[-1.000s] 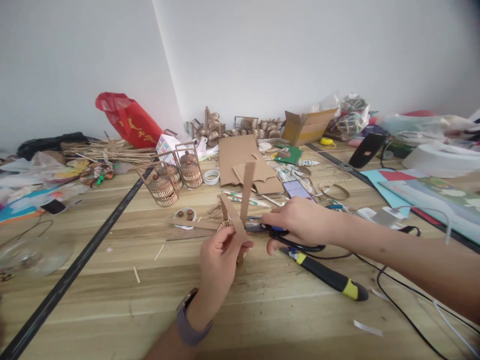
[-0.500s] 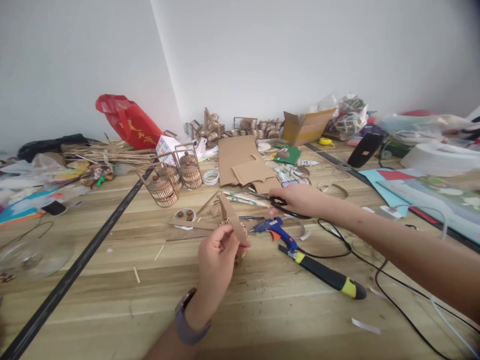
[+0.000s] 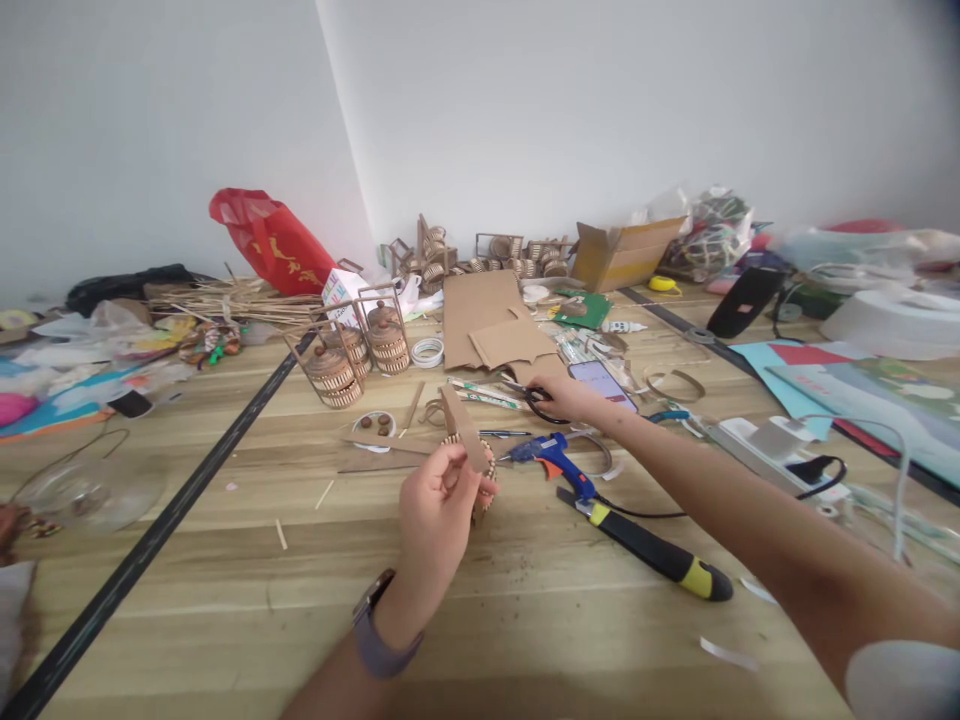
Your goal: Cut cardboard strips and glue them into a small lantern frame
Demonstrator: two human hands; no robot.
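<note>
My left hand [image 3: 439,505], wearing a watch, is closed on a flat brown cardboard strip [image 3: 463,425]. Behind the strip and partly hidden by my fingers is a small round basket [image 3: 490,465] with a slatted rim, resting near the table surface. Farther off, my right hand [image 3: 562,397] has its fingers closed at the black handles of scissors [image 3: 541,408], whose blades point left toward patterned paper strips [image 3: 487,396]. Between my hands lie a blue glue gun [image 3: 551,455] and a dark pen [image 3: 504,433]. A black-and-yellow utility knife [image 3: 649,550] sits nearer me.
Small lidded baskets with handles [image 3: 334,375] stand at left, beside white tape rolls [image 3: 428,351]. Cardboard sheets [image 3: 480,315] lie behind my hands. A phone [image 3: 602,383] and a power strip [image 3: 780,465] flank my right forearm. A shallow dish [image 3: 373,430] holds brown beads.
My right hand has drawn slightly left, and its forearm has shifted, uncovering the phone and power strip. The black cable loop by it no longer shows. My left hand still holds the strip.
</note>
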